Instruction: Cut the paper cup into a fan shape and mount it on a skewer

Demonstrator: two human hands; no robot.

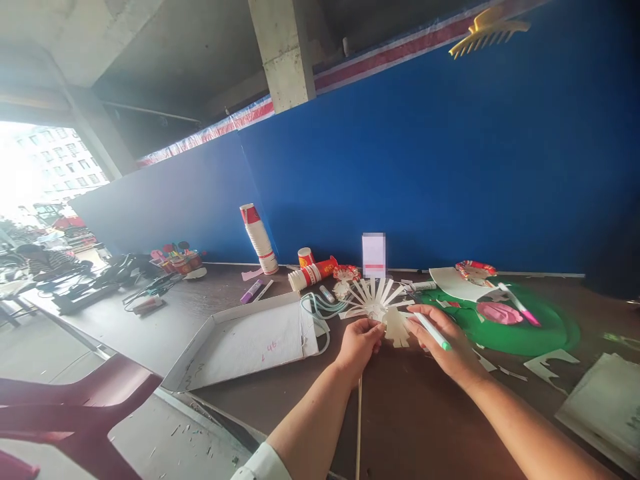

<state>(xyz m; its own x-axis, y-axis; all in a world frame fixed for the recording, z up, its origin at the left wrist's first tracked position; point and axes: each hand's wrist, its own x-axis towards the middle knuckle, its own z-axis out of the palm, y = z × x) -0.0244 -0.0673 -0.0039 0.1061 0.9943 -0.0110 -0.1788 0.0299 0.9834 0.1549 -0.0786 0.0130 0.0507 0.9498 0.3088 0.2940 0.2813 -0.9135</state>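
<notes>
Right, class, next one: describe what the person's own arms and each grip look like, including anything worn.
The left grip and right grip are ungloved, with no ring or watch visible. On the left arm, a whitish sleeve shows at the picture's bottom edge. The right arm has no sleeve in view. No markings can be made out.

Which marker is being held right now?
The white marker with the green end, held in the right hand; the pink-ended marker and purple marker both lie unheld.
</notes>
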